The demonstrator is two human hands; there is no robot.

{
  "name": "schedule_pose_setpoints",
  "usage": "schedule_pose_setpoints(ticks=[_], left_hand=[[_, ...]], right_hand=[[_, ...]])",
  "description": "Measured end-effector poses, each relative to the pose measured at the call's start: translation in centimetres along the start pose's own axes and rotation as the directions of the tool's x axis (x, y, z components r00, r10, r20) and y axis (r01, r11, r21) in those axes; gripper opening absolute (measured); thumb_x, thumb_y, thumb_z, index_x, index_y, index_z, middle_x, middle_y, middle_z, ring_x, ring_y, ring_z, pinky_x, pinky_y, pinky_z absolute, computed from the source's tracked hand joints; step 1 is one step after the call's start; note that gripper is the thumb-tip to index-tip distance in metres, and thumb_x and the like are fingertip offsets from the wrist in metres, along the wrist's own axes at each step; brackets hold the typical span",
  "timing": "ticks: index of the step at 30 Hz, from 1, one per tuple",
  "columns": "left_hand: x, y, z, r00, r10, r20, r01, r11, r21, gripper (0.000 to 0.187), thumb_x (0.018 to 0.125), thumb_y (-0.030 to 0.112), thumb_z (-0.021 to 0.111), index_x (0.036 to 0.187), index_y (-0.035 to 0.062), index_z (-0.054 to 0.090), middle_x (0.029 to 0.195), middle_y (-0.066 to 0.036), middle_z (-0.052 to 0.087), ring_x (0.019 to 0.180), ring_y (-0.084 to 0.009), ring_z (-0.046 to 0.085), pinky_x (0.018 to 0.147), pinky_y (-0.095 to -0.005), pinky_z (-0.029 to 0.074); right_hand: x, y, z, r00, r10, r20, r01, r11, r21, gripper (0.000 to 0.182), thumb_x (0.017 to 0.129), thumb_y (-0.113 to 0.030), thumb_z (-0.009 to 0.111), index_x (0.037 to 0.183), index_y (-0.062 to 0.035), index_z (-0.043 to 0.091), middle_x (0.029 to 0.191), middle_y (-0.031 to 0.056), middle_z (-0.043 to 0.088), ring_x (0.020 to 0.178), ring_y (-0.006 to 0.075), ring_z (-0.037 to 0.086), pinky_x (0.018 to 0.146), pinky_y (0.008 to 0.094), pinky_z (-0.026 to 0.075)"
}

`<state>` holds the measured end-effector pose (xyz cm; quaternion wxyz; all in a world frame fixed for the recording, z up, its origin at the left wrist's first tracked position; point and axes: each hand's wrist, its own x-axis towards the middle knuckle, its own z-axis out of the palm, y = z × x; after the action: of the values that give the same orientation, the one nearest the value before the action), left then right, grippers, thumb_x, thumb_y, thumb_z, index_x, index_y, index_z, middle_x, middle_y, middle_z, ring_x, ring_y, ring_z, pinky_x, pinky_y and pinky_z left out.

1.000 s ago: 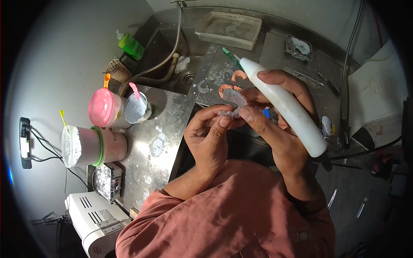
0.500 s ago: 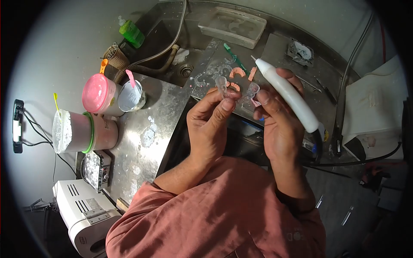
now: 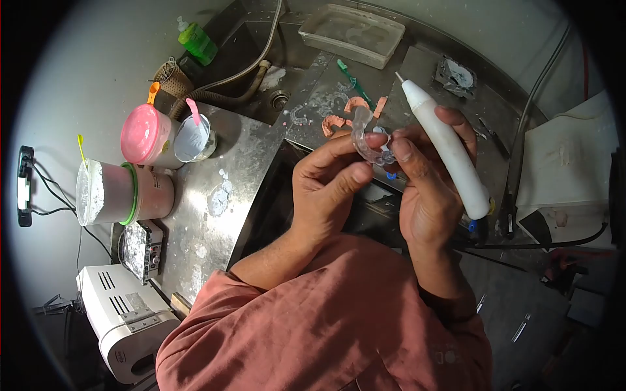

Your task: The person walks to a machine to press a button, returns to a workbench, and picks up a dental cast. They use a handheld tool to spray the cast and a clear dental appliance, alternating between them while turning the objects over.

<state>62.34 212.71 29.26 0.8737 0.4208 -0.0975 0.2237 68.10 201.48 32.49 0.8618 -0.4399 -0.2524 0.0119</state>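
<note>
A clear, curved dental tray [image 3: 362, 142] is held up between my two hands. My left hand [image 3: 328, 189] pinches its left side between thumb and index finger. My right hand [image 3: 427, 189] grips the tray's right end between thumb and fingers. A white pen-shaped handpiece [image 3: 447, 146] with a thin metal tip also rests in my right hand, its tip pointing up and left, away from the tray. Just beyond the tray lie pink arch-shaped pieces [image 3: 332, 124] and a green brush [image 3: 353, 81] on the metal counter.
A translucent bin [image 3: 352, 32] stands at the back beside a sink [image 3: 280, 98]. On the left are a pink-lidded tub [image 3: 145, 135], a bowl of pale powder [image 3: 194, 138], stacked tubs [image 3: 107, 192] and a white machine [image 3: 127, 326]. A cable [image 3: 531, 104] hangs at right.
The clear tray has turned, so its curved shape now shows more fully. The handpiece has tilted more upright and shifted slightly right. The whole view has shifted a little.
</note>
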Motion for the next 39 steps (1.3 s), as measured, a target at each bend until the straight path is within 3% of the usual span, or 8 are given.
schedule_pose_setpoints(ticks=[3, 8, 11, 12, 15, 31, 36, 39], left_hand=[[-0.1, -0.5, 0.7, 0.998, 0.030, -0.059, -0.029, 0.999, 0.020, 0.021, 0.093, 0.010, 0.063, 0.109, -0.0019, 0.066, 0.107, -0.010, 0.066, 0.101, -0.0158, 0.060, 0.093, -0.0323, 0.045], [1.1, -1.3, -1.9, 0.976, 0.134, -0.171, -0.054, 0.913, 0.404, 0.022, 0.094, 0.009, 0.062, 0.113, -0.0028, 0.066, 0.110, -0.009, 0.067, 0.099, -0.0129, 0.060, 0.089, -0.0280, 0.047], [1.2, -1.8, -2.8, 0.955, 0.131, -0.265, 0.008, 0.885, 0.466, 0.023, 0.094, 0.017, 0.063, 0.106, -0.0025, 0.068, 0.100, -0.008, 0.069, 0.091, -0.0147, 0.061, 0.083, -0.0277, 0.047], [1.1, -1.6, -3.2, 0.953, 0.117, -0.279, 0.034, 0.876, 0.481, 0.023, 0.095, 0.014, 0.063, 0.110, -0.0031, 0.067, 0.102, -0.009, 0.069, 0.093, -0.0139, 0.061, 0.084, -0.0269, 0.047], [0.8, -1.4, -3.1, 0.942, 0.121, -0.312, 0.058, 0.859, 0.509, 0.023, 0.095, 0.012, 0.062, 0.112, -0.0031, 0.066, 0.105, -0.009, 0.068, 0.096, -0.0127, 0.060, 0.086, -0.0255, 0.047], [0.7, -1.0, -4.0, 0.929, 0.267, -0.255, -0.003, 0.696, 0.718, 0.020, 0.094, 0.012, 0.063, 0.110, -0.0002, 0.067, 0.104, -0.009, 0.066, 0.096, -0.0144, 0.058, 0.087, -0.0270, 0.044], [0.7, -0.7, -4.1, 0.919, 0.375, -0.118, -0.073, 0.459, 0.886, 0.016, 0.093, 0.013, 0.063, 0.104, 0.0032, 0.069, 0.102, -0.008, 0.068, 0.098, -0.0191, 0.058, 0.095, -0.0324, 0.036], [0.7, -0.4, -4.2, 0.916, 0.369, -0.155, -0.045, 0.480, 0.876, 0.015, 0.093, 0.013, 0.063, 0.103, 0.0042, 0.069, 0.101, -0.006, 0.068, 0.098, -0.0178, 0.057, 0.096, -0.0328, 0.034]], right_hand=[[-0.1, 0.4, 0.2, 0.996, 0.040, -0.073, -0.043, 0.999, -0.032, 0.047, 0.085, 0.008, 0.066, 0.126, -0.0011, 0.044, 0.105, 0.0190, 0.062, 0.088, 0.0168, 0.066, 0.075, 0.0308, 0.060], [-0.5, 0.1, -1.8, 0.999, 0.035, -0.018, -0.039, 0.943, -0.330, 0.051, 0.099, -0.029, 0.053, 0.137, 0.0019, 0.045, 0.096, 0.0066, 0.059, 0.077, 0.0101, 0.054, 0.073, 0.0242, 0.048], [-1.1, -0.5, -0.9, 0.994, -0.048, 0.094, 0.091, 0.842, -0.532, 0.044, 0.097, -0.022, 0.055, 0.130, 0.0044, 0.046, 0.083, 0.0061, 0.059, 0.074, 0.0096, 0.055, 0.073, 0.0254, 0.051], [-1.6, -0.5, -0.7, 0.998, 0.019, 0.064, 0.017, 0.851, -0.526, 0.036, 0.094, -0.015, 0.059, 0.122, 0.0033, 0.047, 0.082, 0.0059, 0.060, 0.075, 0.0090, 0.056, 0.073, 0.0245, 0.050], [-1.5, -0.4, -0.6, 0.976, 0.020, 0.217, 0.120, 0.779, -0.615, 0.029, 0.092, -0.009, 0.063, 0.115, 0.0030, 0.051, 0.094, 0.0097, 0.062, 0.082, 0.0110, 0.060, 0.073, 0.0239, 0.049], [-0.8, 0.3, 0.3, 0.974, -0.007, 0.226, 0.136, 0.817, -0.560, 0.027, 0.089, -0.004, 0.066, 0.113, 0.0052, 0.055, 0.099, 0.0113, 0.063, 0.084, 0.0103, 0.060, 0.072, 0.0233, 0.050], [-0.6, 0.2, 0.2, 0.973, -0.026, 0.228, 0.148, 0.829, -0.539, 0.027, 0.090, -0.004, 0.066, 0.113, 0.0049, 0.055, 0.097, 0.0108, 0.064, 0.083, 0.0107, 0.061, 0.072, 0.0228, 0.050], [-0.7, 0.0, 0.4, 0.978, -0.003, 0.210, 0.119, 0.832, -0.542, 0.026, 0.090, -0.005, 0.065, 0.112, 0.0051, 0.055, 0.098, 0.0117, 0.065, 0.086, 0.0117, 0.063, 0.074, 0.0231, 0.051]])
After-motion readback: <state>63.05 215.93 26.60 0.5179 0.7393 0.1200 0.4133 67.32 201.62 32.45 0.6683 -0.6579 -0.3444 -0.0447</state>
